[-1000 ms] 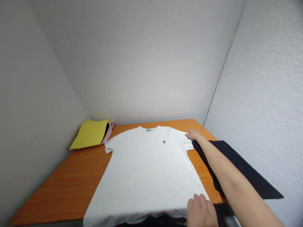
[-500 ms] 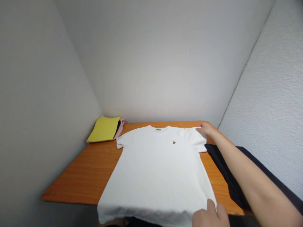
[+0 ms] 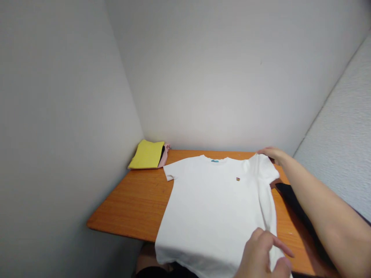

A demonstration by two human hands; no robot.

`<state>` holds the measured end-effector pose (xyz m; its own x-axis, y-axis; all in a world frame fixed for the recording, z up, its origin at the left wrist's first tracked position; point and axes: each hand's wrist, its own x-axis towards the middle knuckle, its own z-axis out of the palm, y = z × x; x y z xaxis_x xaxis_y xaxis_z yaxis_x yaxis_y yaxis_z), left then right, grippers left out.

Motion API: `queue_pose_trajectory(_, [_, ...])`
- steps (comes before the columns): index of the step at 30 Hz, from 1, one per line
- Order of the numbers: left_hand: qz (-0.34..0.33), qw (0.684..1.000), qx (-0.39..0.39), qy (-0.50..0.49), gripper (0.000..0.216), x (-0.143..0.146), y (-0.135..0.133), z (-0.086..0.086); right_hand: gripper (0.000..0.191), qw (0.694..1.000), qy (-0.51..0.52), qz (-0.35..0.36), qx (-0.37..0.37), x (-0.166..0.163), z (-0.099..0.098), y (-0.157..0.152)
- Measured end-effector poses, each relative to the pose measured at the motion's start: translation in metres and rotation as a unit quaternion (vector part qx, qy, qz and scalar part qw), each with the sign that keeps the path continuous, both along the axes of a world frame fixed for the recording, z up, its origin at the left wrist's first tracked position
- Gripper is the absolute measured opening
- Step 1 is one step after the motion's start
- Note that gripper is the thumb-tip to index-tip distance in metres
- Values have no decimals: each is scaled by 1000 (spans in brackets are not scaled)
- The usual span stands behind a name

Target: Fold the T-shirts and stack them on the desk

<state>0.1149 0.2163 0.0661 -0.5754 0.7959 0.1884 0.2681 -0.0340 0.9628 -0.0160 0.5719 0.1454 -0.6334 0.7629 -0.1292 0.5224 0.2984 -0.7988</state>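
Observation:
A white T-shirt (image 3: 214,208) with a small chest badge and a blue neck label lies face up on an orange wooden table (image 3: 136,200). My right hand (image 3: 271,153) reaches to the far right shoulder of the shirt and grips the cloth there, lifting the sleeve off the table. Near the front edge, my left hand (image 3: 262,253) pinches the shirt's right side by the hem. The right edge of the shirt is raised and wrinkled between my two hands. The hem hangs over the table's front edge.
A folded yellow cloth (image 3: 146,154) lies in the far left corner on top of a pink garment (image 3: 165,152). A black garment (image 3: 292,197) lies at the right under my right arm. Grey walls close in the table on three sides.
Both hands have lifted the shirt's right edge, which lay flat before; the right sleeve now rises off the table. My view has swung to the left.

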Motion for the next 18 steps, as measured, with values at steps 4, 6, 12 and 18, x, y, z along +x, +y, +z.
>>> queue_pose_trajectory(4, [42, 998, 24, -40, 14, -26, -41, 27, 13, 998, 37, 35, -22, -65, 42, -53])
queue_pose_trajectory(6, [81, 994, 43, -64, 8, -37, -70, 39, 9, 996, 59, 67, -25, -105, 60, -89])
queue_pose_trajectory(12, [237, 967, 15, -94, 21, -61, -166, 19, 9, 980, 79, 176, -44, -212, 41, -229])
queue_pose_trajectory(18, [364, 927, -61, -75, 32, -82, -210, -39, 22, 978, 27, 199, -64, -247, -45, -311])
